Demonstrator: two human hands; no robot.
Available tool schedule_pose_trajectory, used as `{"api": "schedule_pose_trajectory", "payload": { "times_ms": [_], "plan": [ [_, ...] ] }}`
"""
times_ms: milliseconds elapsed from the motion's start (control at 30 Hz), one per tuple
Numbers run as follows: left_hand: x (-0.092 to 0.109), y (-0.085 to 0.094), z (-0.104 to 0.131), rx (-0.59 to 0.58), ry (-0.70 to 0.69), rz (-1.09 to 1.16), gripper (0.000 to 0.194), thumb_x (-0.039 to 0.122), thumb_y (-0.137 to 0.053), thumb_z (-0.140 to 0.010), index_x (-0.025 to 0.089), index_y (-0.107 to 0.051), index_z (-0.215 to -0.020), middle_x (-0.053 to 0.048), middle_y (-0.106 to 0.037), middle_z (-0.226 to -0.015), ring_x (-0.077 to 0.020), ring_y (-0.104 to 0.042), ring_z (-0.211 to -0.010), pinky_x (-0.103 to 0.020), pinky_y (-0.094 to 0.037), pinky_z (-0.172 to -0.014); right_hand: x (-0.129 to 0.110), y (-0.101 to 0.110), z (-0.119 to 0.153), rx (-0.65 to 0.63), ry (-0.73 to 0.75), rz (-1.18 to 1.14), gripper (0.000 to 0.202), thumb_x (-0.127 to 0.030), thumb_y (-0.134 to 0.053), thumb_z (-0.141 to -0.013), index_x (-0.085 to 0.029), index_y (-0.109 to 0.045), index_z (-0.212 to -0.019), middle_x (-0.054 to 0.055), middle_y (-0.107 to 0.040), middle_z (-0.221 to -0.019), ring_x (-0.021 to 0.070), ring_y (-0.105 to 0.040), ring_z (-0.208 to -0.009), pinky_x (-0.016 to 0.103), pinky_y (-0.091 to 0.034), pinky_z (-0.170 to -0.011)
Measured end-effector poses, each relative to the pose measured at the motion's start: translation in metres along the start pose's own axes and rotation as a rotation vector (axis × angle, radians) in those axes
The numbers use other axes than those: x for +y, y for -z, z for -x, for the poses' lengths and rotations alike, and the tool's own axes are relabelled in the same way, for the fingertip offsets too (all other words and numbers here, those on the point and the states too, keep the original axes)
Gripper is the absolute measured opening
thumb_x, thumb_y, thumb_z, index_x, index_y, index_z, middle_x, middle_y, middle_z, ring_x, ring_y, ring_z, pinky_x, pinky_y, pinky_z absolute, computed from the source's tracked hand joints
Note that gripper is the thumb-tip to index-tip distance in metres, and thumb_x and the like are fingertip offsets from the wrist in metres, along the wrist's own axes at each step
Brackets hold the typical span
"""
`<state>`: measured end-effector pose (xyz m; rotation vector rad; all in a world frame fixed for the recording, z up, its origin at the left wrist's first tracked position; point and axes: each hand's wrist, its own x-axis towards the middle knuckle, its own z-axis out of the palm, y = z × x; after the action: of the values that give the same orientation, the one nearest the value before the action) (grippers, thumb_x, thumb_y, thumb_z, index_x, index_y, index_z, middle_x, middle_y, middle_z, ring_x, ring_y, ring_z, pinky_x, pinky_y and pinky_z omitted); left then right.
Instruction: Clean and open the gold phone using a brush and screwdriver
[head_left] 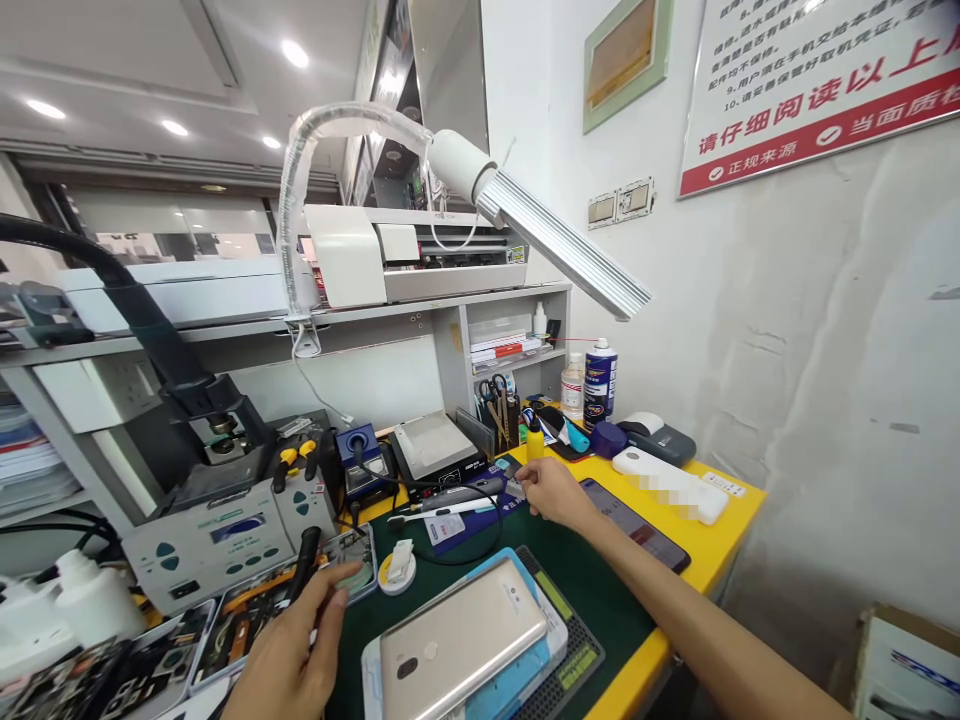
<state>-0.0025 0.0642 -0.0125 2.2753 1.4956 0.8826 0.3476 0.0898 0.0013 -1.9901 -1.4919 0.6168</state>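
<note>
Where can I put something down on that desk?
Try the green mat between the black pad and right arm, or the yellow tabletop between the dark phone and white phone. Crowded spots: trays of parts by the left hand, bottles at the back.

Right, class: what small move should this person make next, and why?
Probably rest the left hand on the gold phone to steady it: neither hand is touching the phone, the left is close beside it, and the right hand is reaching farther out, near the yellow bottle.
</note>
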Motion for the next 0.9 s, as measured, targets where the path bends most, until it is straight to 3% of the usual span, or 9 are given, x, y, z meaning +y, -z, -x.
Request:
{"api": "schedule_pose_trajectory", "payload": {
  "times_ms": [133, 333, 500, 667, 767, 900],
  "plan": [
    [-0.007, -0.002, -0.001, 0.076, -0.042, 0.005, 0.038, 0.041, -0.039, -0.096, 0.025, -0.063, -0.12, -0.004, -0.074, -0.093, -0.0236, -0.074, -0.092, -0.034, -0.059, -0.084, 0.0, -0.008, 0.001, -0.011, 0.007, 0.013, 0.028, -0.034, -0.062, -0.099, -0.016, -0.064, -0.12, 0.007, -0.068, -0.117, 0.0207, -0.069, -0.095, 0.039, -0.059, -0.081],
    [-0.011, -0.003, -0.002, 0.072, -0.034, -0.019, 0.031, 0.041, -0.051, -0.092, 0.023, -0.065, -0.112, -0.008, -0.072, -0.106, -0.0264, -0.072, -0.099, -0.027, -0.059, -0.059, 0.005, -0.013, 0.008, -0.006, 0.051, 0.04, 0.026, -0.032, -0.064, -0.098, -0.017, -0.065, -0.119, 0.007, -0.068, -0.119, 0.0218, -0.069, -0.099, 0.04, -0.059, -0.084],
    [-0.016, 0.0, -0.005, 0.113, -0.068, -0.075, 0.027, 0.045, -0.054, -0.091, 0.027, -0.068, -0.104, -0.005, -0.073, -0.108, -0.0267, -0.07, -0.104, -0.032, -0.06, -0.078, 0.011, -0.011, 0.008, 0.042, 0.103, 0.051, 0.025, -0.032, -0.064, -0.097, -0.017, -0.065, -0.117, 0.007, -0.068, -0.119, 0.0222, -0.068, -0.101, 0.042, -0.058, -0.086],
    [-0.006, 0.006, -0.004, 0.172, 0.052, -0.052, 0.036, 0.055, -0.055, -0.087, 0.027, -0.073, -0.102, -0.004, -0.076, -0.11, -0.0297, -0.07, -0.105, -0.037, -0.057, -0.09, 0.012, -0.008, 0.009, 0.121, 0.151, 0.02, 0.024, -0.032, -0.064, -0.098, -0.017, -0.066, -0.117, 0.008, -0.068, -0.12, 0.023, -0.067, -0.105, 0.044, -0.056, -0.09],
    [0.001, 0.009, -0.002, 0.12, 0.094, -0.038, 0.037, 0.058, -0.057, -0.087, 0.027, -0.073, -0.098, -0.003, -0.078, -0.103, -0.0287, -0.072, -0.098, -0.037, -0.055, -0.091, 0.011, -0.005, 0.008, 0.119, 0.18, -0.029, 0.023, -0.033, -0.063, -0.098, -0.017, -0.066, -0.114, 0.007, -0.069, -0.117, 0.0219, -0.068, -0.101, 0.043, -0.057, -0.088],
    [0.012, 0.012, 0.005, -0.022, 0.02, -0.033, 0.039, 0.059, -0.055, -0.09, 0.024, -0.072, -0.091, -0.004, -0.077, -0.093, -0.0261, -0.072, -0.093, -0.033, -0.056, -0.086, 0.01, -0.007, 0.009, 0.063, 0.21, -0.111, 0.023, -0.035, -0.062, -0.099, -0.015, -0.066, -0.111, 0.005, -0.07, -0.109, 0.0196, -0.07, -0.092, 0.039, -0.059, -0.081]
  ]
}}
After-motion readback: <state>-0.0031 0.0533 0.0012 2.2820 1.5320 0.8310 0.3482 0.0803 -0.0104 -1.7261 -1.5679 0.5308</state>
